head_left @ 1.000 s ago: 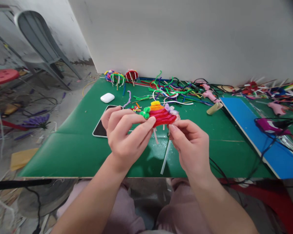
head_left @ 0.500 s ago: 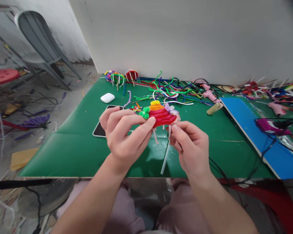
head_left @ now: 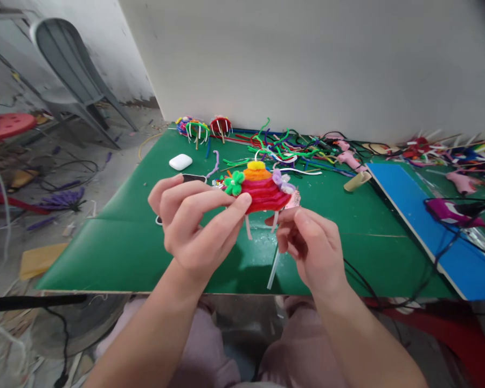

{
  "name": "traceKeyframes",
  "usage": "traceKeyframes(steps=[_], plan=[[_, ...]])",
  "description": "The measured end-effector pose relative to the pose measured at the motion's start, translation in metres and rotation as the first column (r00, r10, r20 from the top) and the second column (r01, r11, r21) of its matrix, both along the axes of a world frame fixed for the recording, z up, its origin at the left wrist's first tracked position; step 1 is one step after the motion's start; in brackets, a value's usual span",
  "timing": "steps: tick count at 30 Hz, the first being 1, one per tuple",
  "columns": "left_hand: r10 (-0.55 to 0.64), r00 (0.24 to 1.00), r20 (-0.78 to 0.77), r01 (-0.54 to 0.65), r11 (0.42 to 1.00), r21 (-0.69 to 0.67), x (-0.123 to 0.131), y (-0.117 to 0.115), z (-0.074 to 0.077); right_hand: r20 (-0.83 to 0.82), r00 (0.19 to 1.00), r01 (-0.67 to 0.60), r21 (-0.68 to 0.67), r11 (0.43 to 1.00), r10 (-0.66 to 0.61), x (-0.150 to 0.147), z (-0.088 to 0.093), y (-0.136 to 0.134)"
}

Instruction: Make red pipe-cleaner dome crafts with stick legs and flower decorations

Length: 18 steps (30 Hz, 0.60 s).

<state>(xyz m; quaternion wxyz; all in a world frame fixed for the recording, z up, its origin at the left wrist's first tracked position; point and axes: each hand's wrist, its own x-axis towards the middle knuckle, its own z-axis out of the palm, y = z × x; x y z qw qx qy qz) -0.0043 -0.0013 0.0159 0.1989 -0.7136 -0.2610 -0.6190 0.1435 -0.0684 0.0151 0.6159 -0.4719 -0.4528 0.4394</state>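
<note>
A dome-shaped pipe-cleaner piece [head_left: 262,196], striped red, orange and yellow, is raised over the table. Its left edge is pinched between thumb and fingers of my left hand [head_left: 200,221]. A green flower [head_left: 235,184] sits on its left side and a lilac flower [head_left: 283,182] on its right; pale strips [head_left: 249,227] hang below. My right hand [head_left: 313,240] is at the lower right edge, curled, its index fingertip by one hanging strip. What it grips, if anything, is hidden. A translucent rod [head_left: 273,269] shows below the right fingers.
Loose pipe cleaners [head_left: 283,148] lie along the table's back, with finished domes [head_left: 221,126] at the back left. A white case [head_left: 180,161] and a partly hidden phone [head_left: 192,178] are on the left. Pink glue guns [head_left: 348,159] and a blue board [head_left: 412,215] lie right.
My left hand has moved slightly left and turned the dome to face me more squarely. My right fingers have shifted on the hanging strip, the index finger now stretched further left.
</note>
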Motion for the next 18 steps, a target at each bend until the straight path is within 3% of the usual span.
traceKeyframes(steps=[5,11,18], plan=[[0.045,0.999,0.028,-0.044,0.997,-0.058,-0.0005,-0.0059,0.0027,0.028,0.999,-0.028,-0.040,0.999,0.029,-0.0004,-0.0017,0.0000],[0.034,0.999,0.023,-0.035,0.998,0.045,-0.0044,-0.0009,-0.0003,0.142,0.961,0.221,0.116,0.968,-0.237,-0.0026,0.0025,-0.0021],[0.075,0.997,0.025,-0.073,0.996,-0.058,-0.0077,-0.0026,0.0007,0.181,0.937,0.279,0.134,0.951,-0.300,-0.0015,0.0035,-0.0007]])
